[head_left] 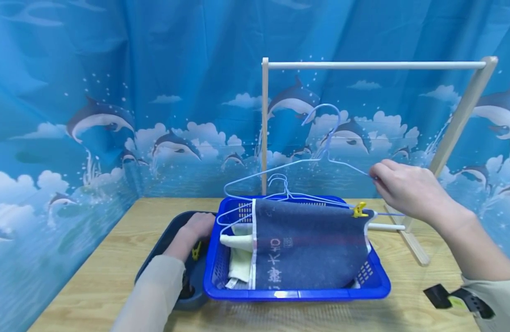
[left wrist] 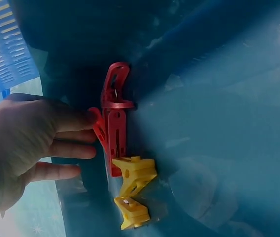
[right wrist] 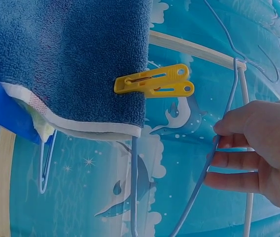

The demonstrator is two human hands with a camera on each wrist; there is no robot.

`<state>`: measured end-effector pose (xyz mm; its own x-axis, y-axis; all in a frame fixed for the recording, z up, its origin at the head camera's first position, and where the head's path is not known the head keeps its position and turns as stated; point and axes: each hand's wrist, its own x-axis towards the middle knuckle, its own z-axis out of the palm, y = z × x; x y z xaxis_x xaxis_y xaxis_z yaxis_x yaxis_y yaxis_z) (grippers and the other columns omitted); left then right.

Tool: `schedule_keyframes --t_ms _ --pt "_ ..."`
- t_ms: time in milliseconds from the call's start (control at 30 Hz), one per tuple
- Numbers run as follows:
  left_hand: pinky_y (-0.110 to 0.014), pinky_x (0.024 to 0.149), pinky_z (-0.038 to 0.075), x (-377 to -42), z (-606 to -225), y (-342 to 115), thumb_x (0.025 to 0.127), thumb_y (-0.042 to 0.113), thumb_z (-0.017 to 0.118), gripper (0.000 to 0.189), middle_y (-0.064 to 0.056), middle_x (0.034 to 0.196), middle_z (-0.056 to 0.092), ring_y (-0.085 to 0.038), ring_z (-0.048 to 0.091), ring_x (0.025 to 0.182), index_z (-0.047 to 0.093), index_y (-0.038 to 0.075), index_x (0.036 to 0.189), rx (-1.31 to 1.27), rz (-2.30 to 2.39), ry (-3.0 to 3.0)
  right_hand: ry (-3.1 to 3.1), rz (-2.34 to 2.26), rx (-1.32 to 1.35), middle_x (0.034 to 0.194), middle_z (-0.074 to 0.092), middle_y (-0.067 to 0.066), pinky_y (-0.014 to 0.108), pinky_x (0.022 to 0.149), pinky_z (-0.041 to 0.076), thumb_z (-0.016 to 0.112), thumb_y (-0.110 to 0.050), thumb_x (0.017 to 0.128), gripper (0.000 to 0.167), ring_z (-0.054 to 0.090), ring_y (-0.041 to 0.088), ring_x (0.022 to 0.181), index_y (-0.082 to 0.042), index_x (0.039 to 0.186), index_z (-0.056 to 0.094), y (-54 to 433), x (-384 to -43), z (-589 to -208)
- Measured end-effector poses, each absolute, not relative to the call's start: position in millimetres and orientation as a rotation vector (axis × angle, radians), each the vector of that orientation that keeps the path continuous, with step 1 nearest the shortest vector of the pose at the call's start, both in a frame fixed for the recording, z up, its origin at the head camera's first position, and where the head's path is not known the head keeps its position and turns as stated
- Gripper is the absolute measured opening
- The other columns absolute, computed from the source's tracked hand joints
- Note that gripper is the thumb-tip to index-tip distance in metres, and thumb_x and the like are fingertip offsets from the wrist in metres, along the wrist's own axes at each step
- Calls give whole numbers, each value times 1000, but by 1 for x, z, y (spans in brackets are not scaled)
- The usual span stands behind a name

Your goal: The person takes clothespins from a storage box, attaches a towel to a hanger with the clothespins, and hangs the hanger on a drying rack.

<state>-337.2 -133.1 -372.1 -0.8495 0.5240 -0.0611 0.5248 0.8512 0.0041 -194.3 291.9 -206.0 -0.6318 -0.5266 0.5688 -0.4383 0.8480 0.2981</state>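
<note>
My right hand (head_left: 408, 184) pinches the right shoulder of a light blue wire hanger (right wrist: 231, 94), held up over the blue basket. A dark blue towel (head_left: 309, 244) hangs folded over its bottom bar. One yellow clothespin (right wrist: 155, 81) clips the towel's top edge near the right end. My left hand (head_left: 202, 226) is down in the dark bin (head_left: 155, 251) left of the basket. There, the left thumb and fingertips (left wrist: 86, 120) pinch the end of a red clothespin (left wrist: 99, 129). Another red clothespin (left wrist: 116, 89) and yellow clothespins (left wrist: 134, 173) lie beside it.
The blue basket (head_left: 313, 295) holds pale yellow cloth (head_left: 240, 263) and more wire hangers (head_left: 285, 189) behind the towel. A wooden rack with a white top rail (head_left: 375, 65) stands behind on the wooden table (head_left: 97, 281). A dolphin-print curtain (head_left: 188, 92) closes off the back.
</note>
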Motion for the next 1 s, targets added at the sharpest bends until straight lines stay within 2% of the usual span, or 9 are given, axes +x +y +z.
schedule_keyframes --t_ms 267,400,567,700,933,1000 --pt "-32 61 46 -333 -365 -135 82 17 64 18 9 63 54 -11 52 58 58 21 66 815 63 2937 -2381 -168 674 75 54 2 27 42 32 62 -2 80 9 41 10 53 -6 88 59 292 -193 -205" --pt "-33 62 47 -333 -361 -138 82 17 65 13 5 68 56 -12 53 61 61 19 69 817 82 2961 -2391 -169 671 75 54 2 27 43 32 62 -2 80 9 41 10 53 -6 87 58 292 -192 -205" --pt "-37 67 48 -333 -358 -141 82 18 63 4 -1 84 59 -15 56 71 65 15 82 814 121 2994 -2400 -173 664 75 53 3 26 42 32 61 -3 80 8 40 10 52 -6 87 58 291 -192 -206" --pt "-38 69 48 -332 -354 -141 83 17 63 8 -2 88 58 -16 56 74 65 13 90 799 104 3016 -2396 -171 668 75 53 3 26 42 31 61 -3 80 8 39 10 52 -6 87 58 292 -193 -207" --pt "-34 61 44 -333 -348 -143 82 9 63 10 -4 85 50 -17 51 70 59 8 91 860 123 3072 -2372 -172 692 75 54 2 26 41 30 61 -2 80 8 39 9 51 -4 87 58 293 -194 -208" --pt "-34 63 45 -333 -347 -145 81 5 61 14 -5 87 48 -19 51 73 59 6 95 897 155 3107 -2368 -169 697 74 53 2 26 42 30 60 -2 80 7 38 9 51 -4 87 58 292 -195 -208"
